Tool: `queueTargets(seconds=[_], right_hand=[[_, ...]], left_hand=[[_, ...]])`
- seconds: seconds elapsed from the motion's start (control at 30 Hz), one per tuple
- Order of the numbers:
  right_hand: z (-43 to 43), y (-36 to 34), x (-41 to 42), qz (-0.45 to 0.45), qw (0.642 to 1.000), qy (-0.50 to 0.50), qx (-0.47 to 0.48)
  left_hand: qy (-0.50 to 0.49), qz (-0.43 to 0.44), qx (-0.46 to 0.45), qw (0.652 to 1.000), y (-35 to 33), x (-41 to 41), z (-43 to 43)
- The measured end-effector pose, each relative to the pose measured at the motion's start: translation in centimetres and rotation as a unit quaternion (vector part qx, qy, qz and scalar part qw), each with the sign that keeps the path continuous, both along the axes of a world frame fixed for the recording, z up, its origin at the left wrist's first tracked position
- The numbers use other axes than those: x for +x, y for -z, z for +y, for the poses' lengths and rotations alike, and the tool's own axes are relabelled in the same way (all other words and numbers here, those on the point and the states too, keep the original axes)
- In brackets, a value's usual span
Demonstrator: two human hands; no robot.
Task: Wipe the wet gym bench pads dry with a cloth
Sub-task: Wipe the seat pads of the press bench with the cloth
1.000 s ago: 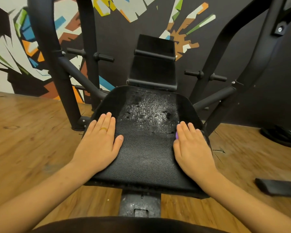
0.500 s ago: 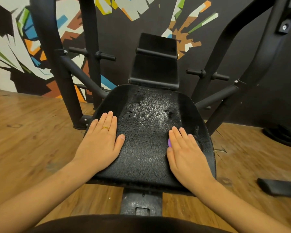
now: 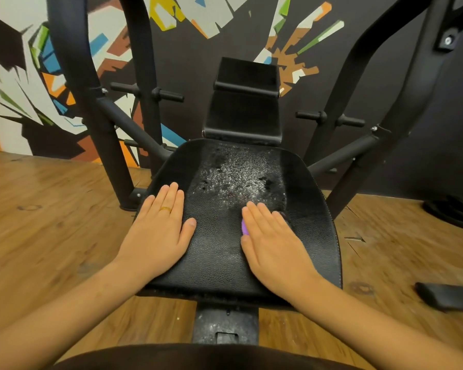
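A black seat pad (image 3: pixel 219 252) fills the middle of the view, with a shiny wet patch (image 3: pixel 241 177) across its far half. My left hand (image 3: pixel 161 231) lies flat on the pad's left side, fingers straight, a gold ring on one finger. My right hand (image 3: pixel 270 241) presses flat on the pad right of centre, just below the wet patch. A purple cloth (image 3: pixel 243 227) is under that hand; only a small edge shows beside the index finger. A smaller black back pad (image 3: pixel 243 102) stands upright behind the seat.
Black steel frame posts (image 3: pixel 75 84) and angled arms (image 3: pixel 385 108) flank the bench, with short pegs (image 3: pixel 169 96) sticking out. A wooden floor (image 3: pixel 46 222) surrounds it. A dark flat object (image 3: pixel 449 296) lies on the floor at right, a black weight plate (image 3: pixel 455 212) farther back.
My right hand has slid leftward across the seat pad, from its right edge toward the centre, with the purple cloth under it. My left hand has stayed in place.
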State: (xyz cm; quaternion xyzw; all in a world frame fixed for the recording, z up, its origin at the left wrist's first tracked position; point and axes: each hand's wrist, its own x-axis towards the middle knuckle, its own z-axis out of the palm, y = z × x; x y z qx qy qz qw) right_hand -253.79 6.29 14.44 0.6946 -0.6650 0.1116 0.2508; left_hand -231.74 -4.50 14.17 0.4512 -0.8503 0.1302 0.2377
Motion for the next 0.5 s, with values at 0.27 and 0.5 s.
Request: queueTargets(seconds=[0.27,0.5], right_hand=[[-2.2,-0.3,3.6,-0.014,0.999,-0.024,0.021],[-0.9,-1.8,2.3,-0.201,0.969,-0.112,0.089]], left_hand=[[-0.001,0.008,0.004,1.000,-0.1,-0.1,0.1],[0.001,-0.002,0.020,1.000,-0.1,0.0,0.1]])
